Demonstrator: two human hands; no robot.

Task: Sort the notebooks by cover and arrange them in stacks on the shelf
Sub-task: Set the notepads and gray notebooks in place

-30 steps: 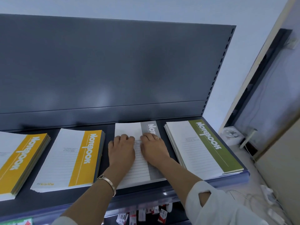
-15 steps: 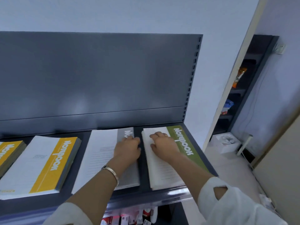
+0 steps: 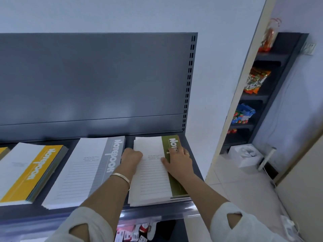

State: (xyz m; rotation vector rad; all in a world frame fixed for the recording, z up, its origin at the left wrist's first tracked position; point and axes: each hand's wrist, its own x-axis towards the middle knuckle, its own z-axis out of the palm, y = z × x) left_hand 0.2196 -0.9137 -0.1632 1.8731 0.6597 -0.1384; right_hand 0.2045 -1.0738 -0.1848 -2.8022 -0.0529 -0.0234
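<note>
Both hands have moved off the grey notebook stack (image 3: 83, 172) onto the green notebook stack (image 3: 152, 179) at the right end of the shelf (image 3: 129, 142) — so grey looks settled and green is likely being squared. The left hand (image 3: 132, 155) curls at the stack's left edge; grip or nudge, I cannot tell. The right hand (image 3: 179, 158) lies flat on the cover, fingers spread. That cover is white and lined with an olive band — the page edges sit slightly stepped at the front.

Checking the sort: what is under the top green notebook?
Edges of more notebooks show beneath the green notebook, stacked on the shelf. Their covers are hidden, so their colours cannot be told.
</note>
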